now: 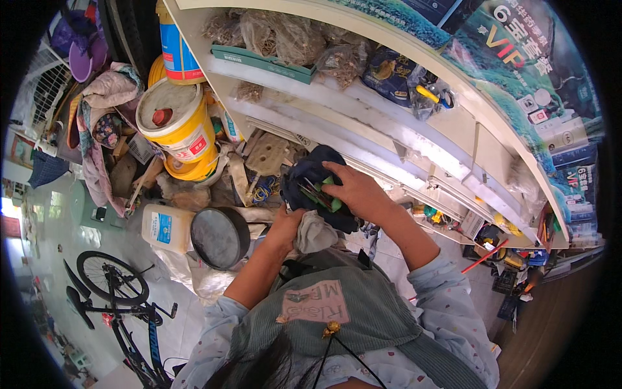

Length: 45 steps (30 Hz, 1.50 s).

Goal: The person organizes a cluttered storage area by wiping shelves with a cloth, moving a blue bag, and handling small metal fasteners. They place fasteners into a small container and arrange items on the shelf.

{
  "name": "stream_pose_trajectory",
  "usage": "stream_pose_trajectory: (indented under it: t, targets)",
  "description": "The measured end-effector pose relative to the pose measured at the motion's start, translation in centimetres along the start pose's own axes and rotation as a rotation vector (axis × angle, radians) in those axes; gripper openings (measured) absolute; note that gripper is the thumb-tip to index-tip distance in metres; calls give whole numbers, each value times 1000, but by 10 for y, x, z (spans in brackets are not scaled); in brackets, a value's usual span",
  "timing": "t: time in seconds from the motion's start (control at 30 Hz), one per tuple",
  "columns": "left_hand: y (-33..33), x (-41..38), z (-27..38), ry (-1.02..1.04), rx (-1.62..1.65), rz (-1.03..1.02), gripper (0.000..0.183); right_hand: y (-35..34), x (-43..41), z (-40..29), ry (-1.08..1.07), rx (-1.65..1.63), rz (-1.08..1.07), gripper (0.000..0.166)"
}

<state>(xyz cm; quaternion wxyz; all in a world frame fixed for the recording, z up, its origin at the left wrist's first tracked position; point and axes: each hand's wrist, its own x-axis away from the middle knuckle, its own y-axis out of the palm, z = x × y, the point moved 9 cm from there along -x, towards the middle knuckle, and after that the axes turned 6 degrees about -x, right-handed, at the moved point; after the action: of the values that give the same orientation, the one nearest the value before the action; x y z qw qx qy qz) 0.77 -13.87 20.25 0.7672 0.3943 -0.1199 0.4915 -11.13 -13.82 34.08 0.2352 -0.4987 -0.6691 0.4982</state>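
A dark blue cloth bag (307,167) hangs before my chest with its mouth open. Inside it lie several thin items and a green piece (335,204). My left hand (286,224) grips the near left edge of the bag together with a light grey cloth (317,232). My right hand (357,189) is over the bag's right side, thumb and fingers spread at its rim and by the green piece; whether it grips anything is not clear. The bottom of the bag is hidden.
Shelves (359,109) with bagged goods rise ahead. Yellow buckets (182,141), a plastic jug (167,228) and a round dark pan (221,238) stand to the left. A bicycle (116,291) is at the lower left. A red rod (486,255) and tools are at the right.
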Motion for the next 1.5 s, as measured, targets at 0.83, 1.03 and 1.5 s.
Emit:
stream_pose_trajectory:
  t: [0.83, 1.03, 1.5]
  targets:
    - [-25, -6, -16, -58, 78, 166, 30, -59, 65, 56, 548, -1109, 750, 8]
    - [-16, -6, -13, 34, 75, 37, 23, -27, 106, 93, 475, -1745, 789, 17]
    - [-2, -10, -21, -56, 69, 65, 32, -14, 205, 119, 636, -1598, 792, 22]
